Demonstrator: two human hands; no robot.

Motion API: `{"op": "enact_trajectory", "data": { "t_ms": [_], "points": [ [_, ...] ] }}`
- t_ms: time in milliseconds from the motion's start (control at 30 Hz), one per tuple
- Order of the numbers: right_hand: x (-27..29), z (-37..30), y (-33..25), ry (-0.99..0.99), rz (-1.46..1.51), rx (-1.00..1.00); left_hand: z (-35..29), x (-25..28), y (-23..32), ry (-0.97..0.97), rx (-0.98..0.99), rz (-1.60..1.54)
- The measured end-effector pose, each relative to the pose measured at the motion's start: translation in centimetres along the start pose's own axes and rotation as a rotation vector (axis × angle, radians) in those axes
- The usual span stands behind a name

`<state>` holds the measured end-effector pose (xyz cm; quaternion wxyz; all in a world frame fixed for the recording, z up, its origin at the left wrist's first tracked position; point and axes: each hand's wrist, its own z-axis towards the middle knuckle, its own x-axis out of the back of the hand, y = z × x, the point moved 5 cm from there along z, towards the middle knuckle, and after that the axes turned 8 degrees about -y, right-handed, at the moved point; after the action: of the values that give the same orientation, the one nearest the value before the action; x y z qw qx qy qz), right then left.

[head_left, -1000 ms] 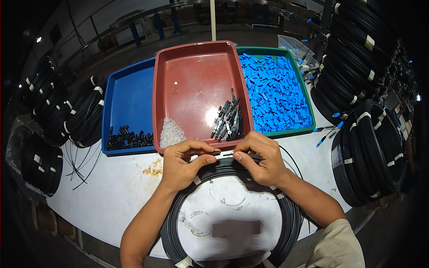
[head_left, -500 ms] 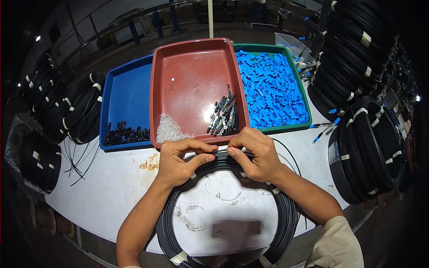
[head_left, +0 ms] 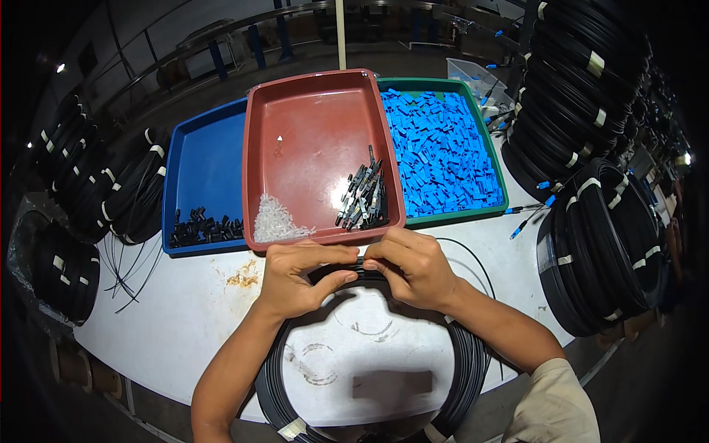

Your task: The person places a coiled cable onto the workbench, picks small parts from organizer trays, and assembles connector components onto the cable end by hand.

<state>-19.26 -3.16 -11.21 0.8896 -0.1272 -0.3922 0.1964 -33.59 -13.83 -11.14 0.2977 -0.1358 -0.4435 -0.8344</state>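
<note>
Labels: pale bands (head_left: 597, 64) on the stacked cable coils (head_left: 583, 273) at right; any writing too small to read. Edges: red tray (head_left: 317, 148), near rim just beyond the hands, between blue tray (head_left: 203, 159) and green tray (head_left: 432, 83). Counter (head_left: 177, 317): white surface showing at left and inside a black cable ring (head_left: 468, 354). Item: small black part (head_left: 360, 261), mostly hidden, between both hands' fingertips. Left hand (head_left: 295, 277): fingers pinching its left end. Right hand (head_left: 413, 269): fingers pinching its right end.
</note>
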Motion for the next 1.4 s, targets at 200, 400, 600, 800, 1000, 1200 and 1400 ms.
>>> {"op": "enact_trajectory", "data": {
  "t_ms": [200,400,600,800,1000,1200,1400],
  "points": [
    [0.0,-0.2,0.3,-0.013,0.0,-0.061,-0.5,0.7,-0.8,0.05,0.074,0.091],
    [-0.4,0.4,-0.4,-0.06,0.04,0.055,-0.2,0.2,-0.5,-0.016,-0.001,0.115],
    [-0.4,0.1,0.0,-0.079,0.128,0.033,-0.2,0.0,-0.4,-0.051,-0.054,0.099],
    [-0.4,0.1,-0.1,-0.092,0.166,0.016,-0.2,0.0,-0.5,-0.043,-0.087,0.078],
    [-0.8,0.2,0.4,-0.125,0.188,-0.003,-0.2,0.1,-0.1,-0.037,-0.128,0.141],
    [-1.1,0.2,0.8,-0.163,0.159,-0.038,-0.9,2.0,-0.9,0.177,0.142,0.075],
    [-1.3,-0.1,1.1,-0.18,0.125,-0.034,2.8,3.3,-2.3,0.169,0.25,0.275]
  ]
}}
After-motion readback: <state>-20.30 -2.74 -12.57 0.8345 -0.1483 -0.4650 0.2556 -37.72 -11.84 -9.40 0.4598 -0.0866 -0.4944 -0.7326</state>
